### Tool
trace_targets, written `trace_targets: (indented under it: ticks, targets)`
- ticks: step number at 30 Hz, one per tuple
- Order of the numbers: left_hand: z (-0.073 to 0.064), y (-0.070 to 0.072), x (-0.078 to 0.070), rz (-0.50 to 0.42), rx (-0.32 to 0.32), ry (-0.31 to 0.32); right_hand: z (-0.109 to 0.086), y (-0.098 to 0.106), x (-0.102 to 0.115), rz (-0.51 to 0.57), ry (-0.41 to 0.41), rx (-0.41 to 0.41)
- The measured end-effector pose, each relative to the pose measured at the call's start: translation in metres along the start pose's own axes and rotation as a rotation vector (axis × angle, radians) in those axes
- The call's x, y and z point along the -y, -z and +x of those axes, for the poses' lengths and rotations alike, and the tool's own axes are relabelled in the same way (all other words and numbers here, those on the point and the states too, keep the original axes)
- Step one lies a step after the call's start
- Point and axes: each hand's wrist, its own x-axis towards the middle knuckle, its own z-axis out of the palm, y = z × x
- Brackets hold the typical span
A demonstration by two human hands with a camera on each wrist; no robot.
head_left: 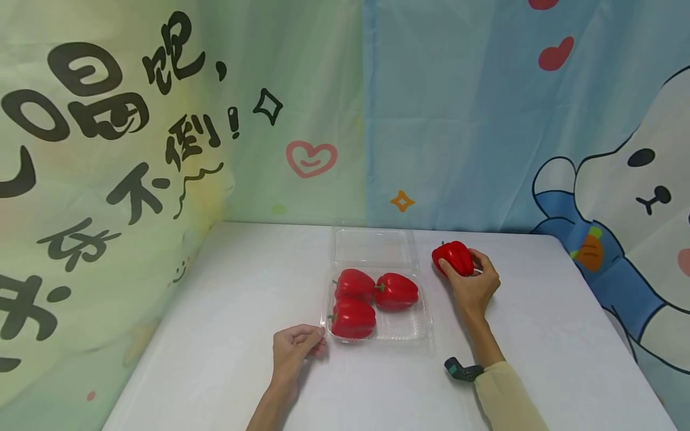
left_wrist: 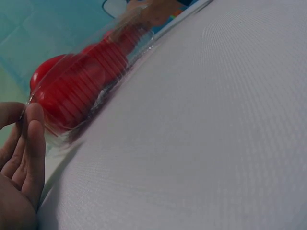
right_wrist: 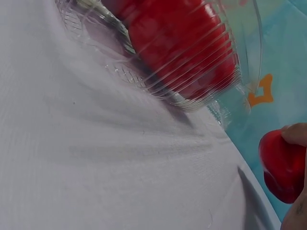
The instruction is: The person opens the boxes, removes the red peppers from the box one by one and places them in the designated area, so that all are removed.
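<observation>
Right arm (head_left: 484, 342), nearer tabletop's (head_left: 582, 359) right edge, in plain pale-yellow sleeve (head_left: 509, 400) ending partway up forearm, small black angled device (head_left: 463, 372) with teal-green patch (head_left: 453, 369) jutting beside cuff (head_left: 490, 372); left forearm (head_left: 274, 400) bare as far as visible, fingers (left_wrist: 35, 143) bare.

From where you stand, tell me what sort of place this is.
Likely a staged tabletop corner, perhaps for filming: a white table backed by cartoon-printed cloth, with three red peppers in a clear plastic box.

Black Chinese lettering (head_left: 135, 200) on the backdrop (head_left: 302, 72) includes "吧," and "不倒!"
</observation>
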Motion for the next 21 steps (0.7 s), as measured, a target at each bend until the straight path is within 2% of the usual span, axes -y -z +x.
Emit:
trace_targets:
  ticks: [7, 21]
  targets:
    - [0.0, 0.001, 0.001, 0.006, 0.003, 0.01, -0.004, -0.006, 0.003, 0.015, -0.053, -0.011]
    - [0.001, 0.001, 0.0, 0.026, -0.003, -0.002, -0.002, -0.015, 0.0, 0.054, -0.093, -0.036]
